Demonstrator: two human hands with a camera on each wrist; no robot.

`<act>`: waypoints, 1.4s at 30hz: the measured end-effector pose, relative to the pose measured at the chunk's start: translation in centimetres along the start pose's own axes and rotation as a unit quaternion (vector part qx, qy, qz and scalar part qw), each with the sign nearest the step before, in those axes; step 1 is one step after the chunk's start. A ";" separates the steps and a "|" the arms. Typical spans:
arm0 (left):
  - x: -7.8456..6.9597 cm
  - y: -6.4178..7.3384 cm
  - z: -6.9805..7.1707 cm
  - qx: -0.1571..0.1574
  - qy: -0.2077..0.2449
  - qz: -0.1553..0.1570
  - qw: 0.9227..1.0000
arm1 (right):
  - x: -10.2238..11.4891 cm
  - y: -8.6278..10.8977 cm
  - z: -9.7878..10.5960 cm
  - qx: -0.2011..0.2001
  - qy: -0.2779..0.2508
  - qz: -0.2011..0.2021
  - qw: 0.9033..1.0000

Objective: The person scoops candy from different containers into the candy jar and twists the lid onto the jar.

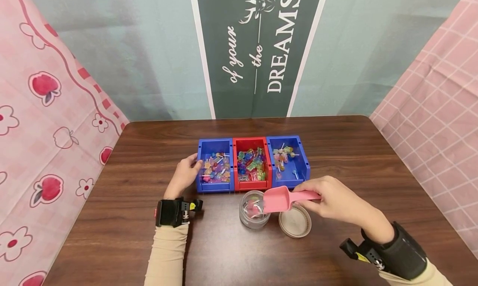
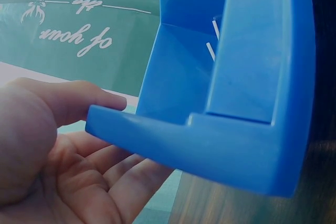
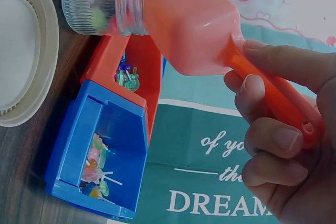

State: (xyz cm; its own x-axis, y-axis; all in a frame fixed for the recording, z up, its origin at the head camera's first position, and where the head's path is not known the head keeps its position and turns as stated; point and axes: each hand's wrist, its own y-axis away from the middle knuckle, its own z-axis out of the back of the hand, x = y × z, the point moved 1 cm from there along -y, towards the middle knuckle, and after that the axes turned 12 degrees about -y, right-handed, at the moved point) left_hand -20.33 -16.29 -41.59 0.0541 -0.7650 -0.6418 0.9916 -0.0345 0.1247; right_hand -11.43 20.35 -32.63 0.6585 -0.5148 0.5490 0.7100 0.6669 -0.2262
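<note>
My right hand [image 1: 332, 196] grips the handle of a pink scoop [image 1: 277, 199]. The scoop's front edge is over the mouth of a clear glass jar [image 1: 254, 219], which has a few small candy-like pieces inside. At the left blue bin [image 1: 215, 187], my left hand [image 1: 185, 173] holds the outer side wall, thumb at the rim and fingers outside, as the left wrist view shows. This bin contains colourful little lollipop-shaped charms [image 1: 216, 169]. In the right wrist view, the scoop [image 3: 191, 24] is seen from its underside, beside the jar [image 3: 86, 3].
A red bin [image 1: 252, 185] with wrapped-candy charms stands in the middle of the row, and a right blue bin [image 1: 293, 182] holds more small lollipop charms. A round cream lid [image 1: 295, 222] lies right of the jar on the brown wooden table [image 1: 149, 153].
</note>
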 end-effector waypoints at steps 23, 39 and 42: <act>-0.2 0.1 -0.1 -0.002 0.001 -0.006 1.000 | 0.1 0.5 0.1 0.019 -0.020 -0.034 0.999; -0.2 0.3 0.1 0.012 0.018 0.010 1.000 | -0.2 0.8 0.1 -0.001 -0.025 0.003 1.000; -0.3 0.3 0.1 0.011 0.015 0.007 1.000 | -0.2 0.8 0.3 -0.001 -0.042 0.005 0.999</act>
State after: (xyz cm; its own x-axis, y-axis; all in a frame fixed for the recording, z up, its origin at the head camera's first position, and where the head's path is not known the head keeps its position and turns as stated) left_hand -20.03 -16.14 -41.30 0.0721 -0.7453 -0.6628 0.9880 -0.0376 0.1497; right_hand -11.08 21.16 -32.67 0.6418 -0.4610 0.6128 0.7045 0.6700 -0.2338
